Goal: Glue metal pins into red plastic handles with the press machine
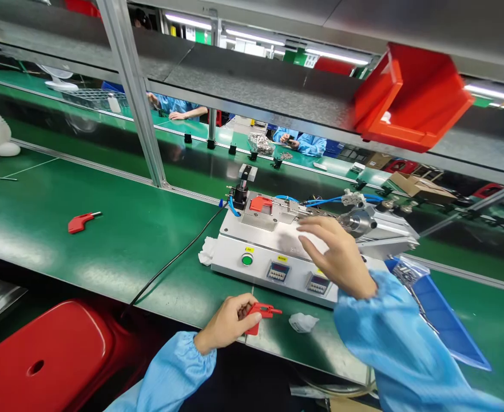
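Observation:
My left hand (227,322) is closed round a small red plastic part (262,313) at the near edge of the green bench. My right hand (336,252) hovers over the white machine (277,246) with its fingers stretched out and nothing in them. Another red part (260,203) sits in the machine's fixture, left of the metal cylinder (358,220). A green button (246,260) and two small displays are on the machine's front. A crumpled white scrap (302,322) lies on the bench just right of my left hand.
A red-handled key (80,222) lies on the green bench (106,229) to the left. A blue tray (443,312) with metal pieces is at the right. A red bin (410,100) hangs overhead, a red stool (41,355) stands below. People in blue sleeves work at the far bench.

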{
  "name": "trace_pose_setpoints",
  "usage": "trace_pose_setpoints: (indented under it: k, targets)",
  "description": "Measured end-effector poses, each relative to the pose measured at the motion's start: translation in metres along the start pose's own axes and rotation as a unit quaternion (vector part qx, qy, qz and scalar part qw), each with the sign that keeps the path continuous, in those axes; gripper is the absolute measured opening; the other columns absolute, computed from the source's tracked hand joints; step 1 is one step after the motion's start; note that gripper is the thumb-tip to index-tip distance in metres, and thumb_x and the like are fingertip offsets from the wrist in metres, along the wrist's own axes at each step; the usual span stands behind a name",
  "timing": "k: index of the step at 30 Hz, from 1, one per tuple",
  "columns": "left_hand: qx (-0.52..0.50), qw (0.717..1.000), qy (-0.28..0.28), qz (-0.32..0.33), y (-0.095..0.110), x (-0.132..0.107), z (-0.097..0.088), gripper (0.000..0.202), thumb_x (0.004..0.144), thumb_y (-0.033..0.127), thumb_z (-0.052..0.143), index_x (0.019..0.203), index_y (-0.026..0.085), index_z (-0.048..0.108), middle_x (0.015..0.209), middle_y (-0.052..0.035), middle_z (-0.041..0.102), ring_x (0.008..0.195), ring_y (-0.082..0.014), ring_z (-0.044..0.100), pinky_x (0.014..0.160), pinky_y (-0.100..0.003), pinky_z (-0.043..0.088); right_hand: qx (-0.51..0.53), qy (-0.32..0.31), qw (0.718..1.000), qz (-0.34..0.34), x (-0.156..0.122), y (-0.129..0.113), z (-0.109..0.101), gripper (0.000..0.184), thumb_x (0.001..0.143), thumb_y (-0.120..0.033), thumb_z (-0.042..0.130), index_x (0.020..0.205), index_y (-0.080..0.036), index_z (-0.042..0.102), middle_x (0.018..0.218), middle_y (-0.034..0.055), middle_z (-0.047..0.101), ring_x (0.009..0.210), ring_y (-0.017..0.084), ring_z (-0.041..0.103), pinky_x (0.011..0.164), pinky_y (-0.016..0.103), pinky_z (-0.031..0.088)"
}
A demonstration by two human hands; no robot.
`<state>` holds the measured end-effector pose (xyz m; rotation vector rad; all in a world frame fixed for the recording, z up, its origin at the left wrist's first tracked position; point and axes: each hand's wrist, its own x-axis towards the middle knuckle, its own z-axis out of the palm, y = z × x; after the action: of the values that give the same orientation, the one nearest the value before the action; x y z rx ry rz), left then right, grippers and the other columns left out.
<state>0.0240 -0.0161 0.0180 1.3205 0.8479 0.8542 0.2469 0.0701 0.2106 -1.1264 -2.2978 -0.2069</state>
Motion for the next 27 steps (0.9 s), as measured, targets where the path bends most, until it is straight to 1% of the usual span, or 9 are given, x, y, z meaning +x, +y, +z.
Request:
trace_pose_setpoints:
  k: [4,8,11,14,17,19,21,24,27]
  targets:
    - [-0.014,1.0,-0.003,-0.013,-0.004,-0.001,0.0,0.032,0.091,0.048,0.071,0.093,0.016,0.069,0.071,0.0019,0.058,0.064,-0.013,0.047,0.062,-0.026,0.036,0.033,-0.022,0.999,-0.002,-0.051,-0.025,-0.025,0.014,0.103,-0.023,0.059,0.106,-0.025,0.072,0.113,0.0094,0.075,0.106,0.026,0.072,0.091,0.041,0.06]
    - [-0.023,1.0,0.015,-0.01,-0.005,-0.002,0.001,0.038,0.091,0.054,0.073,0.093,0.016,0.069,0.072,0.0009,0.06,0.065,-0.0127,0.049,0.062,-0.025,0.038,0.051,-0.014,0.998,0.044,-0.091,-0.024,-0.036,0.014,0.102,-0.024,0.06,0.105,-0.026,0.073,0.11,0.0091,0.076,0.101,0.025,0.074,0.089,0.04,0.062]
    - [-0.069,0.997,0.03,-0.02,-0.002,-0.002,0.003,0.047,0.087,0.062,0.076,0.098,0.017,0.068,0.083,-0.0038,0.069,0.074,-0.016,0.06,0.066,-0.025,0.045,0.059,-0.004,0.996,0.065,-0.109,-0.018,-0.042,0.014,0.103,-0.025,0.059,0.101,-0.026,0.073,0.106,0.0081,0.077,0.097,0.025,0.075,0.088,0.039,0.063]
    - [-0.118,0.991,0.034,-0.044,0.004,-0.004,0.004,0.057,0.082,0.067,0.08,0.107,0.018,0.066,0.089,-0.0074,0.073,0.077,-0.0187,0.066,0.066,-0.025,0.047,0.076,-0.007,0.995,0.062,-0.11,-0.015,-0.047,0.013,0.102,-0.024,0.059,0.102,-0.025,0.073,0.104,0.0071,0.077,0.096,0.023,0.075,0.088,0.037,0.062]
    - [-0.131,0.989,0.029,-0.067,0.01,-0.009,0.002,0.066,0.081,0.069,0.08,0.12,0.019,0.063,0.084,-0.0061,0.072,0.068,-0.0154,0.061,0.058,-0.023,0.04,0.102,-0.014,0.994,0.041,-0.087,-0.012,-0.043,0.013,0.102,-0.024,0.06,0.104,-0.024,0.072,0.104,0.0068,0.077,0.096,0.023,0.074,0.088,0.036,0.061]
    - [-0.128,0.988,0.037,-0.071,0.014,-0.013,-0.002,0.067,0.081,0.069,0.079,0.121,0.018,0.062,0.081,-0.0051,0.07,0.066,-0.0139,0.058,0.057,-0.022,0.037,0.102,-0.016,0.994,0.026,-0.056,-0.008,-0.033,0.015,0.101,-0.024,0.059,0.105,-0.023,0.073,0.105,0.0081,0.077,0.1,0.024,0.073,0.092,0.038,0.059]
    - [-0.12,0.989,0.055,-0.072,0.018,-0.019,-0.007,0.065,0.082,0.069,0.078,0.118,0.017,0.063,0.079,-0.0036,0.067,0.064,-0.0122,0.053,0.057,-0.022,0.035,0.078,-0.025,0.996,0.026,-0.017,-0.002,-0.016,0.018,0.1,-0.023,0.057,0.107,-0.02,0.074,0.11,0.0105,0.076,0.106,0.027,0.071,0.097,0.041,0.057]
    - [-0.09,0.989,0.094,-0.069,0.02,-0.03,-0.017,0.058,0.08,0.062,0.081,0.113,0.018,0.063,0.079,0.0,0.061,0.061,-0.0096,0.045,0.055,-0.022,0.032,0.007,-0.071,0.995,0.065,0.044,0.002,0.012,0.027,0.097,-0.017,0.056,0.117,-0.018,0.074,0.123,0.0136,0.072,0.117,0.03,0.066,0.101,0.044,0.054]
    - [-0.032,0.987,0.15,-0.046,0.014,-0.043,-0.033,0.048,0.078,0.052,0.082,0.108,0.02,0.062,0.083,0.0017,0.059,0.061,-0.0093,0.044,0.057,-0.022,0.034,-0.07,-0.146,0.981,0.103,0.088,-0.002,0.034,0.029,0.097,-0.015,0.058,0.121,-0.02,0.075,0.132,0.013,0.068,0.123,0.03,0.062,0.102,0.042,0.053]
